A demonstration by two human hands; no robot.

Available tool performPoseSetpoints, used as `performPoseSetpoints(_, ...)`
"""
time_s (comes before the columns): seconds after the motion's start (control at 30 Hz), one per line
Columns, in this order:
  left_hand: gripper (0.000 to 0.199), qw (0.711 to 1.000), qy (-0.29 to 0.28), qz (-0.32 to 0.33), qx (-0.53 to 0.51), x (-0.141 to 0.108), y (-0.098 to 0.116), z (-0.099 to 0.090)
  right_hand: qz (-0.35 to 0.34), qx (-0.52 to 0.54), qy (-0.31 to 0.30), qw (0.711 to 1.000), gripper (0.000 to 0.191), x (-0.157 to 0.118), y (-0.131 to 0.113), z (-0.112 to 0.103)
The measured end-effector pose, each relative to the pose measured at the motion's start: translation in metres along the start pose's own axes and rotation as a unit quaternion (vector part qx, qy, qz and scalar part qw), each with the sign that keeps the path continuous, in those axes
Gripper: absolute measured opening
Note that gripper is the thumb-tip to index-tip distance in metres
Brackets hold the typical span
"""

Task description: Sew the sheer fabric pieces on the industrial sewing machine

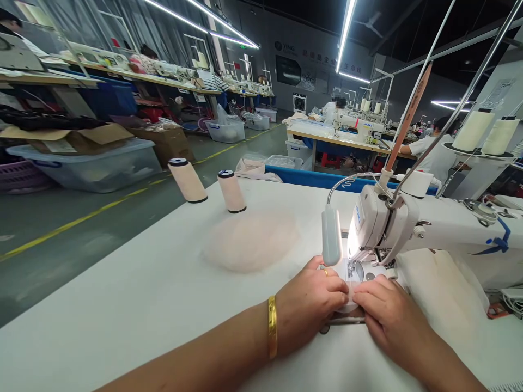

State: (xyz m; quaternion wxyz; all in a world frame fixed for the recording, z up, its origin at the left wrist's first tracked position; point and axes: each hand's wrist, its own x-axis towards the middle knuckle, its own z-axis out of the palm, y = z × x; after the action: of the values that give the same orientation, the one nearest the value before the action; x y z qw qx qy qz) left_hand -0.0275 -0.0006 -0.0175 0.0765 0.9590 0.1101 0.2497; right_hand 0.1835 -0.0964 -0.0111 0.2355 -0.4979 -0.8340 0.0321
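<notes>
Low in the frame, right of centre, the left hand (312,302), with a broad gold bracelet (272,326) at its wrist, reaches in from the lower left, fingers bunched and curled down. The right hand (394,316) comes from the lower right, and the fingertips of the two hands almost meet. Between them they appear to pinch a small piece of pale, translucent material (347,307), lying just in front of the metal presser foot (350,268); the fingers hide much of it.

The step in hand looks like lining this piece up at the needle. The next move would call for keeping it flat and straight, with the fingertips clear of the foot.

Above the hands stands the white sewing machine (445,223), a grey, slab-shaped lamp (330,237) lit beside its head. Sheer pale cloth (437,288) lies under the machine's arm. Left of centre, a blush-pink sheer heap (253,239) rests on the white tabletop (163,305), just before two pale pink thread cones (231,191).

Farther off, a clear plastic bin (98,174) sits at left, and another white machine (359,128) stands on a bench at upper right.
</notes>
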Motion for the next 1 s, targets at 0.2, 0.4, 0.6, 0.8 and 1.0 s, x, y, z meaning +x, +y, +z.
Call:
performPoseSetpoints(0.2, 0.023, 1.0, -0.002, -0.005, -0.003, 0.003, -0.002, -0.002, 0.01, -0.023, 0.001, 1.0, 0.037, 0.0, 0.004, 0.005)
performPoseSetpoints(0.4, 0.025, 1.0, 0.001, -0.015, 0.02, 0.006, -0.004, -0.003, 0.007, -0.055, 0.011, 0.998, 0.042, 0.002, 0.01, 0.009)
performPoseSetpoints(0.6, 0.026, 0.999, 0.008, -0.011, 0.043, 0.007, -0.009, 0.0, 0.021, -0.059, 0.012, 0.998, 0.035, 0.006, 0.009, 0.009)
performPoseSetpoints(0.8, 0.026, 0.998, 0.016, -0.012, 0.055, 0.011, -0.012, 0.001, 0.039, -0.037, 0.023, 0.998, 0.038, 0.007, 0.011, 0.012)
performPoseSetpoints(1.0, 0.026, 0.998, 0.009, -0.029, 0.063, 0.012, -0.012, 0.002, 0.039, -0.01, 0.046, 0.998, 0.049, 0.009, 0.012, 0.012)
